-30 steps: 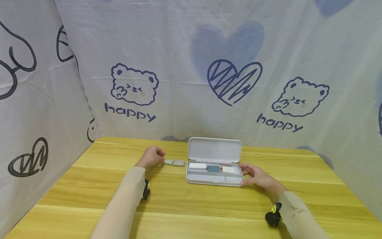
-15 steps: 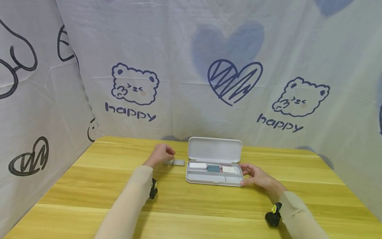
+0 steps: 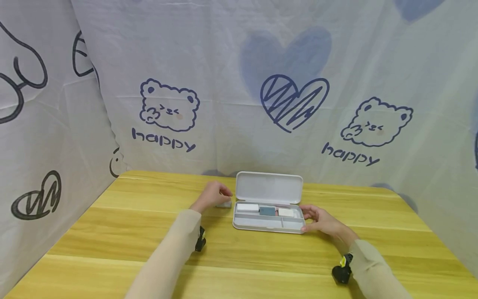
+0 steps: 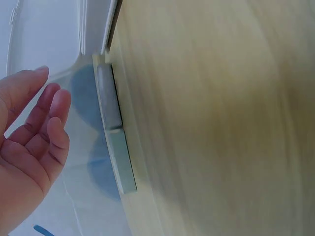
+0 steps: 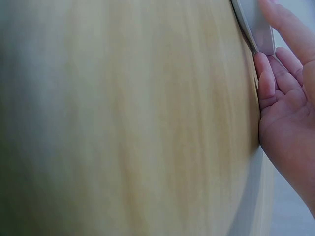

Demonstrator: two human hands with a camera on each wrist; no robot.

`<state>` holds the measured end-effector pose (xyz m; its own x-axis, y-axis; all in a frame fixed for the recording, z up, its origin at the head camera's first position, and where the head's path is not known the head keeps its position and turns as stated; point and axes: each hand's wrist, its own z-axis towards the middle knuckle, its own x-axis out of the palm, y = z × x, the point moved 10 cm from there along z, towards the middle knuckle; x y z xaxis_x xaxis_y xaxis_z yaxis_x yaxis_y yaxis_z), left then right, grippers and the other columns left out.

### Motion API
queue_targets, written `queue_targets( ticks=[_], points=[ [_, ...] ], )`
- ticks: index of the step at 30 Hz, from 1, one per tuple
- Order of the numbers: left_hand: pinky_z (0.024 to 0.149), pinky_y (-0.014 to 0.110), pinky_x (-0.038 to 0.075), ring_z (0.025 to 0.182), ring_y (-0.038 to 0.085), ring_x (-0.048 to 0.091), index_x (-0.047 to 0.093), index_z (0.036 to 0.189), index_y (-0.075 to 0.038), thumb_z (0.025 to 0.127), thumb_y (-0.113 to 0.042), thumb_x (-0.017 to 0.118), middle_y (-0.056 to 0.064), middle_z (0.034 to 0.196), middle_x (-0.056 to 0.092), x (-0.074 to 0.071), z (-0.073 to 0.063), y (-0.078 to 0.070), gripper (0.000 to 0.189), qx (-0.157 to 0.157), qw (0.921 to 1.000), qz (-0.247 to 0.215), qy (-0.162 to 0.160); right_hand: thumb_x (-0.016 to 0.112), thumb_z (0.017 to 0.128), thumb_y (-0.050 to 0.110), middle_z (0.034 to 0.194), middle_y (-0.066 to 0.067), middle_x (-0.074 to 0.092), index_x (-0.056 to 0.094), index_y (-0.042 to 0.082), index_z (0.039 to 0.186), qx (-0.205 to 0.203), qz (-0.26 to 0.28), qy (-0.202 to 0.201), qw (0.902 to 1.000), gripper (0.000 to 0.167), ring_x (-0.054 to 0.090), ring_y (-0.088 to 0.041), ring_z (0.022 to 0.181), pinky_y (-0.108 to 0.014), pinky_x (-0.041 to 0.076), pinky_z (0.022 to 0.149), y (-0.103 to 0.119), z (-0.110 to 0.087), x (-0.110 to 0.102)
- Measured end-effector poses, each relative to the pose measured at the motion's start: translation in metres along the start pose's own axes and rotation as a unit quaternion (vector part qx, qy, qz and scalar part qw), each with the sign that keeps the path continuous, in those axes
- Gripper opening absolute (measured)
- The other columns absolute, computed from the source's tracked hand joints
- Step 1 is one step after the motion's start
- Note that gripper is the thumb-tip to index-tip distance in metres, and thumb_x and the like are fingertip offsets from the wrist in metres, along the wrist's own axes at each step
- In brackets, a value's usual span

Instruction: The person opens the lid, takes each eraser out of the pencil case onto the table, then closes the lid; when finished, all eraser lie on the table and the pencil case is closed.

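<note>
A white pencil case (image 3: 257,227) lies with its lid raised on the table. White and dark blue-grey eraser-like blocks (image 3: 267,211) fill part of its back compartment. My right hand (image 3: 323,221) grips the case's right end, thumb at the front corner and fingers along the side. Left of the case, my left hand (image 3: 213,194) hovers with loosely bent fingers and nothing between them. Beneath it a grey block (image 4: 109,98) and a pale green block (image 4: 123,162) lie end to end; in the head view the hand hides most of them.
The yellow wooden table (image 3: 239,265) runs up to a white curtain (image 3: 224,104) with printed bears and hearts behind the case. The case's front compartments (image 3: 257,222) show bare floors. A black wrist camera (image 3: 341,270) sits on the right wrist.
My left hand has moved right, from the pale green block's left end to over the grey block near the case. My right hand and the case have stayed put.
</note>
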<state>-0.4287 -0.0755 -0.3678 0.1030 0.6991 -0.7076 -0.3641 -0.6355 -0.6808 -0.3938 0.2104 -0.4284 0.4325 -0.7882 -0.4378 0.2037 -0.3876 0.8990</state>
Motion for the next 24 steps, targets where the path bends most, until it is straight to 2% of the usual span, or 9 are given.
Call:
queue_targets(
  ticks=[1, 4, 7, 8, 10, 14, 16, 24],
  points=[
    [0.064, 0.028, 0.046, 0.065, 0.014, 0.055, 0.07, 0.079, -0.003, 0.075, -0.005, 0.069, 0.001, 0.071, 0.064, 0.003, 0.003, -0.001, 0.004, 0.023, 0.9997, -0.007, -0.001, 0.073, 0.073, 0.009, 0.115, -0.023, 0.049, 0.033, -0.013, 0.127, 0.0, -0.001, -0.001, 1.0, 0.071, 0.045, -0.025, 0.096, -0.023, 0.038, 0.072, 0.0, 0.0, 0.0],
    [0.059, 0.027, 0.047, 0.062, 0.013, 0.056, 0.07, 0.078, -0.005, 0.075, -0.007, 0.07, 0.001, 0.07, 0.063, 0.011, 0.005, -0.001, 0.003, 0.031, 0.9992, -0.021, 0.014, 0.073, 0.073, 0.009, 0.115, -0.023, 0.049, 0.033, -0.013, 0.127, 0.001, -0.004, -0.002, 1.0, 0.071, 0.045, -0.025, 0.097, -0.024, 0.038, 0.073, 0.001, -0.001, 0.0],
    [0.056, 0.025, 0.047, 0.061, 0.014, 0.056, 0.07, 0.079, -0.003, 0.075, -0.004, 0.069, 0.003, 0.07, 0.063, 0.018, 0.004, -0.004, 0.004, 0.025, 0.9985, -0.041, 0.027, 0.073, 0.074, 0.009, 0.115, -0.022, 0.049, 0.033, -0.012, 0.128, 0.005, -0.005, -0.005, 1.0, 0.07, 0.044, -0.025, 0.097, -0.023, 0.038, 0.073, 0.001, -0.001, 0.0],
    [0.058, 0.026, 0.048, 0.062, 0.016, 0.056, 0.069, 0.08, -0.001, 0.074, -0.001, 0.069, 0.005, 0.071, 0.063, 0.02, 0.003, -0.006, 0.006, 0.009, 0.9988, -0.036, 0.032, 0.073, 0.074, 0.009, 0.116, -0.022, 0.049, 0.033, -0.012, 0.128, 0.005, -0.005, -0.004, 1.0, 0.07, 0.044, -0.025, 0.097, -0.023, 0.038, 0.073, 0.001, -0.001, 0.0],
    [0.058, 0.025, 0.047, 0.063, 0.015, 0.055, 0.069, 0.081, 0.001, 0.074, 0.0, 0.069, 0.006, 0.071, 0.063, 0.023, 0.002, -0.01, 0.007, 0.018, 0.999, -0.021, 0.034, 0.073, 0.074, 0.009, 0.115, -0.022, 0.049, 0.033, -0.012, 0.128, 0.005, -0.005, -0.004, 1.0, 0.07, 0.044, -0.026, 0.097, -0.023, 0.038, 0.072, 0.002, -0.001, 0.0],
    [0.059, 0.022, 0.042, 0.065, 0.013, 0.049, 0.069, 0.083, 0.001, 0.074, -0.003, 0.071, 0.003, 0.07, 0.061, 0.028, 0.0, -0.014, 0.01, 0.013, 0.9988, 0.019, 0.044, 0.073, 0.074, 0.01, 0.115, -0.021, 0.05, 0.034, -0.012, 0.128, 0.005, -0.004, -0.002, 1.0, 0.069, 0.044, -0.024, 0.096, -0.024, 0.037, 0.073, 0.0, -0.001, 0.001],
    [0.059, 0.022, 0.041, 0.065, 0.013, 0.048, 0.07, 0.084, -0.001, 0.073, -0.004, 0.072, 0.001, 0.07, 0.06, 0.029, 0.0, -0.014, 0.011, 0.001, 0.9985, 0.021, 0.052, 0.073, 0.074, 0.011, 0.115, -0.02, 0.05, 0.034, -0.011, 0.128, 0.006, -0.004, -0.002, 1.0, 0.069, 0.044, -0.023, 0.096, -0.024, 0.037, 0.074, -0.001, -0.001, 0.001],
    [0.058, 0.023, 0.041, 0.066, 0.014, 0.047, 0.07, 0.083, -0.002, 0.07, -0.005, 0.074, 0.0, 0.068, 0.057, 0.032, 0.001, -0.012, 0.014, -0.016, 0.9979, 0.019, 0.059, 0.072, 0.074, 0.008, 0.114, -0.021, 0.05, 0.034, -0.012, 0.128, 0.002, 0.008, -0.002, 1.0, 0.068, 0.044, -0.024, 0.096, -0.023, 0.037, 0.072, 0.0, -0.001, 0.001]
  ],
)
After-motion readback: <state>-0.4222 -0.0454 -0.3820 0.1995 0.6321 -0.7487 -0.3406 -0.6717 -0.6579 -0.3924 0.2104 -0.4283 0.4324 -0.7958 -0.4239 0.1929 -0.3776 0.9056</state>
